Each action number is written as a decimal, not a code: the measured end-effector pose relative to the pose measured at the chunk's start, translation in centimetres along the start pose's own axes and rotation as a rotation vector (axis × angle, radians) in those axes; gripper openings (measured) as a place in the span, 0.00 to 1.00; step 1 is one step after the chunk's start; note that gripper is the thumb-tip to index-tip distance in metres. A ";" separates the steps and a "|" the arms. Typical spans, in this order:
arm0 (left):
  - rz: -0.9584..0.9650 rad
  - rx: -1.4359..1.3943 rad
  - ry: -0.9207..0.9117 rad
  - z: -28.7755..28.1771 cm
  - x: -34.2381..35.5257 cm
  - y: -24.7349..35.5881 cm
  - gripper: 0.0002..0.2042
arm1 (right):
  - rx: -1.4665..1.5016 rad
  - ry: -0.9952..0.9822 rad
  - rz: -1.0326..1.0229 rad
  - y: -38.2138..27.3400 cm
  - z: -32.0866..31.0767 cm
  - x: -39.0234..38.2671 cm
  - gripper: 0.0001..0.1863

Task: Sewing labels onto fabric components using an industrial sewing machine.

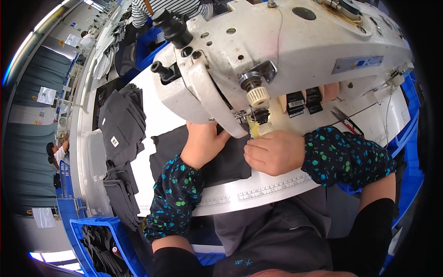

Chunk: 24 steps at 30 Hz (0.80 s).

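A dark grey fabric piece lies on the white sewing table under the head of a white sewing machine. My left hand rests on the fabric with its thumb apart from the fingers, left of the needle area; the machine head hides some of its fingertips. At the fabric's right edge, close to the needle area, my right hand is closed with its fingers curled. Whatever is between those fingertips is hidden. Patterned sleeve covers are on both my forearms.
Stacked dark fabric pieces lie to the left. Black labels and red-handled thread snips sit beneath the machine arm. A printed ruler follows the table's front edge. A blue crate of dark cloth stands lower left; other people work beyond.
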<state>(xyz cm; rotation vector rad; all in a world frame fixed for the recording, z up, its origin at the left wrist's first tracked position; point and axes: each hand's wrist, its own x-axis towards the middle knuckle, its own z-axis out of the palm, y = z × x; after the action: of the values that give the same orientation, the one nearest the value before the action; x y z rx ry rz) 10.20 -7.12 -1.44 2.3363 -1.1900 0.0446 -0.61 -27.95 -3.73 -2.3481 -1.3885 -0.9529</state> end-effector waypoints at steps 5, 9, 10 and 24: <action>-0.054 0.060 -0.025 -0.3 0.1 0.7 0.10 | 0.026 0.002 0.017 0.1 0.0 -0.1 0.08; -0.078 0.052 -0.002 -0.3 0.4 0.7 0.14 | 0.047 -0.009 0.031 0.3 -0.6 0.1 0.08; -0.081 0.054 -0.001 -0.3 0.5 0.6 0.14 | 0.045 -0.035 0.039 0.4 -0.8 0.1 0.08; -0.226 0.123 -0.016 0.2 1.5 1.1 0.17 | 0.014 -0.096 0.114 1.2 -1.0 -0.4 0.07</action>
<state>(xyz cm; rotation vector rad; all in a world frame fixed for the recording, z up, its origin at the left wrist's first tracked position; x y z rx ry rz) 10.25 -8.86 -0.79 2.5693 -0.9477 0.0205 -0.08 -29.35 -3.10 -2.4623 -1.2743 -0.8056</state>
